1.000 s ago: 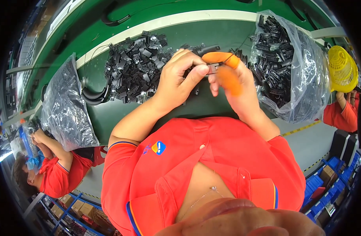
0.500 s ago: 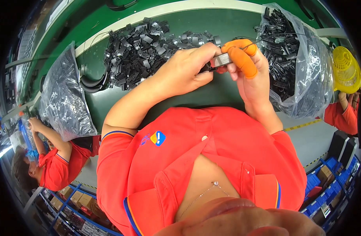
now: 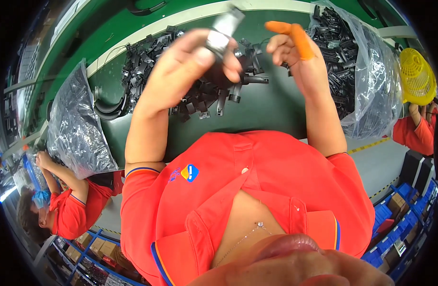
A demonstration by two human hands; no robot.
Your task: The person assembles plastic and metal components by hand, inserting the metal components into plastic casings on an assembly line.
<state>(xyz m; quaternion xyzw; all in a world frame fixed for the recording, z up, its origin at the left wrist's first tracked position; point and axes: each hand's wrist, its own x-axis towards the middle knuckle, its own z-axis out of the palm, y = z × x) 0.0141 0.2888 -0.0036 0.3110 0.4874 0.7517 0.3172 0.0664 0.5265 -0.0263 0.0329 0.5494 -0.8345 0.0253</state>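
My left hand (image 3: 185, 66) is closed on a silver, block-like metal piece (image 3: 218, 42) with a dark end, smeared by motion; it is held above the heap. Beneath my left hand and spilling out past its fingers lies a heap of small black plastic parts (image 3: 145, 62). Separated from it on the right, my right hand (image 3: 300, 59) is raised over the green table. Two of its fingers wear orange covers and are stretched apart, while the others are loosely curled. A small dark bit shows below those curled fingers; whether the hand touches it is unclear.
A clear plastic bag of black parts (image 3: 371, 90) stands at the right of the green table (image 3: 276, 114). Another clear bag (image 3: 78, 128) hangs over the left edge, beside black curved bands (image 3: 111, 109). A yellow basket (image 3: 417, 76) and a co-worker are far right; another co-worker sits left.
My hands, together on the metal piece before, have parted. The left moved up and left with the piece; the right let go and drew upward. More loose black parts now show on the table between them.
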